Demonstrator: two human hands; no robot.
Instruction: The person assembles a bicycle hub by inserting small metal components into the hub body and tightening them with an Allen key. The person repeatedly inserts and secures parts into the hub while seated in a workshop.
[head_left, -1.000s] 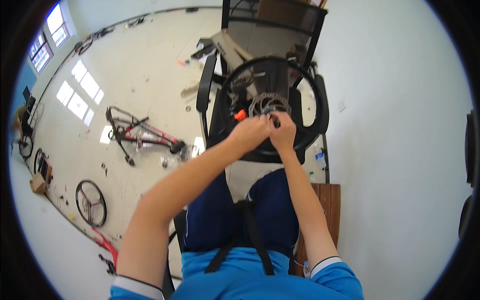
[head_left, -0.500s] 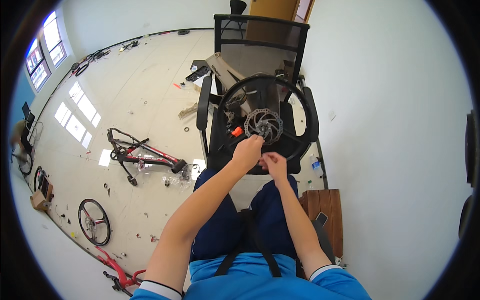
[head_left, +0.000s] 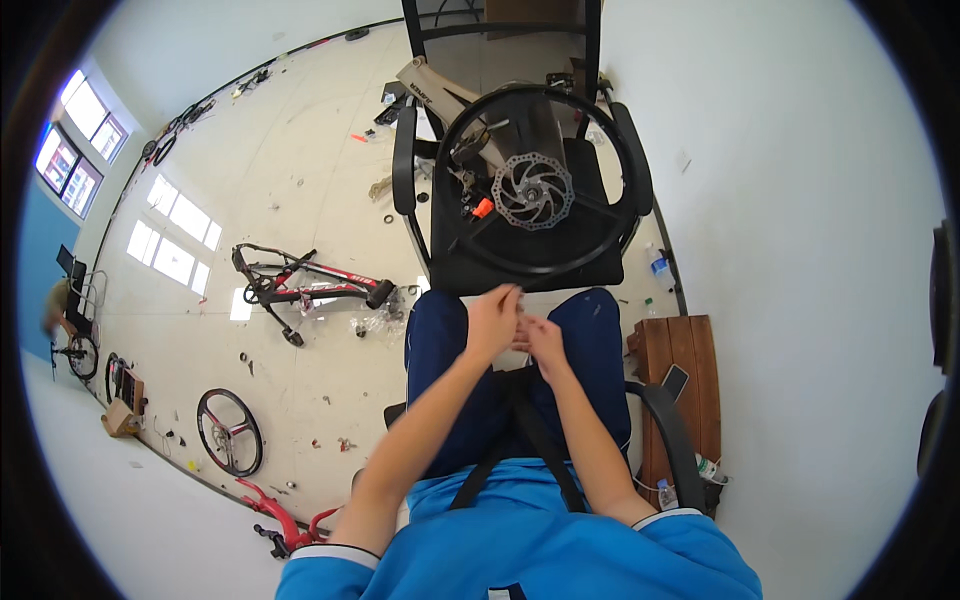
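Note:
Above my lap, just in front of the chair seat, my left hand [head_left: 491, 326] and my right hand [head_left: 543, 343] meet at the fingertips. The left fingers are pinched together. My right fingers curl in beside them, slightly blurred; whatever either hand holds is too small or hidden to make out. Beyond them, a black spoked wheel [head_left: 470, 252] lies on the office chair [head_left: 520, 275], with a silver brake disc [head_left: 533, 191] at its hub. Neither hand touches the wheel. A pale bicycle frame [head_left: 437, 88] and an orange piece [head_left: 483, 208] are on the seat behind or under the wheel.
On the floor at left lie a black-and-red bicycle frame [head_left: 325, 285], a smaller wheel [head_left: 229, 432] and a red frame part [head_left: 285, 515]. To my right, a wooden box [head_left: 685, 345] carries a phone [head_left: 675, 382], with bottles [head_left: 658, 262] along the wall.
My hands have drawn back from the brake disc toward my lap and come together. The view has tilted, so the chair and wheel appear higher. The wheel still lies on the chair.

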